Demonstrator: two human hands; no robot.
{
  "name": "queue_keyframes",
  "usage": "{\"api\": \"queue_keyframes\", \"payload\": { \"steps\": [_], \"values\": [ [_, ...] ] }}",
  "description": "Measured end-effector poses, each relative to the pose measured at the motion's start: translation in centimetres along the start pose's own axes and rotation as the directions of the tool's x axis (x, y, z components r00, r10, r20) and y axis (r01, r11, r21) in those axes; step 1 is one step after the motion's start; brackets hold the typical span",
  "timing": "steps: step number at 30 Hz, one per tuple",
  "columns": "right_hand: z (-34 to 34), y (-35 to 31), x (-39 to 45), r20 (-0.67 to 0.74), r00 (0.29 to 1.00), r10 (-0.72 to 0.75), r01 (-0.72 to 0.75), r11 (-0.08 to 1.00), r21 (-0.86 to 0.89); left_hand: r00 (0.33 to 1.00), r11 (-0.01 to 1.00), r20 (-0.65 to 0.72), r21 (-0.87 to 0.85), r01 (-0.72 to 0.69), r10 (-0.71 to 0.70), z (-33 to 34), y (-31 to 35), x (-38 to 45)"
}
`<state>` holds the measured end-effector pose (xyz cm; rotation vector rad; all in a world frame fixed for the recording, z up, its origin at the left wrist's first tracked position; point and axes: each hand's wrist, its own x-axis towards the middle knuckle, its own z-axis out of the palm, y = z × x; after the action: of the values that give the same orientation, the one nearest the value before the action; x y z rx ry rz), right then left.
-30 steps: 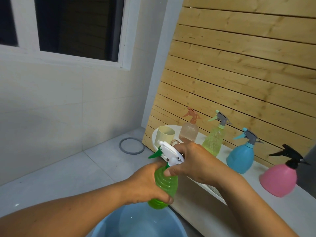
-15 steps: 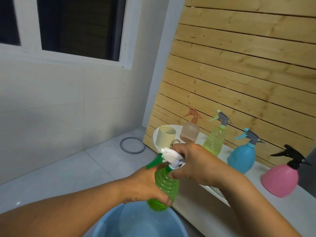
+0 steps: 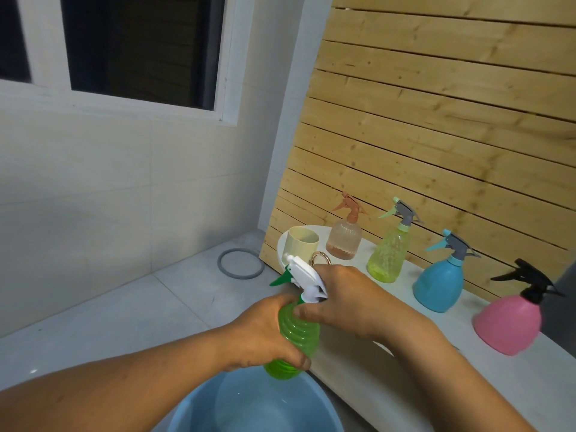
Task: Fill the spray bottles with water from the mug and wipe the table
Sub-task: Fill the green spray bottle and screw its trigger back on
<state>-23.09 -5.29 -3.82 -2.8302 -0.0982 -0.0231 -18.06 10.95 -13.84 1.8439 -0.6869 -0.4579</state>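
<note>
A: Green spray bottle?
B: Ribbed, translucent, tilted, base low above the blue basin. Left hand grips its body; right hand holds the neck under the white trigger head, green nozzle pointing left.

A: Others?
B: Four upright on the white table, against the slatted wall: peach bottle, yellow-green bottle, blue bottle, pink bottle with black trigger. A little liquid shows at the bottom of the peach one.

A: Mug?
B: Cream mug, upright at the table's left end, beside the peach bottle. Contents cannot be seen.
</note>
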Motion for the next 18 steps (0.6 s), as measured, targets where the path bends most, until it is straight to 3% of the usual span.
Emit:
{"api": "queue_keyframes", "payload": {
  "steps": [6, 15, 18],
  "values": [
    [-0.9, 0.0, -0.2, 0.033, 0.999, 0.01, -0.011, 0.999, 0.039, 1.0, 0.999, 0.0, -0.034, -0.014, 0.014, 0.2, 0.1, 0.0],
    [0.2, -1.4, -0.4, -0.219, 0.975, -0.043, -0.05, 0.915, -0.401, 0.997, 1.0, -0.075, -0.025, 0.007, -0.009, 0.8, -0.5, 0.5],
    [0.1, -1.3, -0.4, -0.164, 0.986, 0.006, -0.053, 0.956, -0.287, 0.996, 1.0, -0.091, -0.024, -0.005, 0.002, 0.8, -0.5, 0.5]
  ]
}}
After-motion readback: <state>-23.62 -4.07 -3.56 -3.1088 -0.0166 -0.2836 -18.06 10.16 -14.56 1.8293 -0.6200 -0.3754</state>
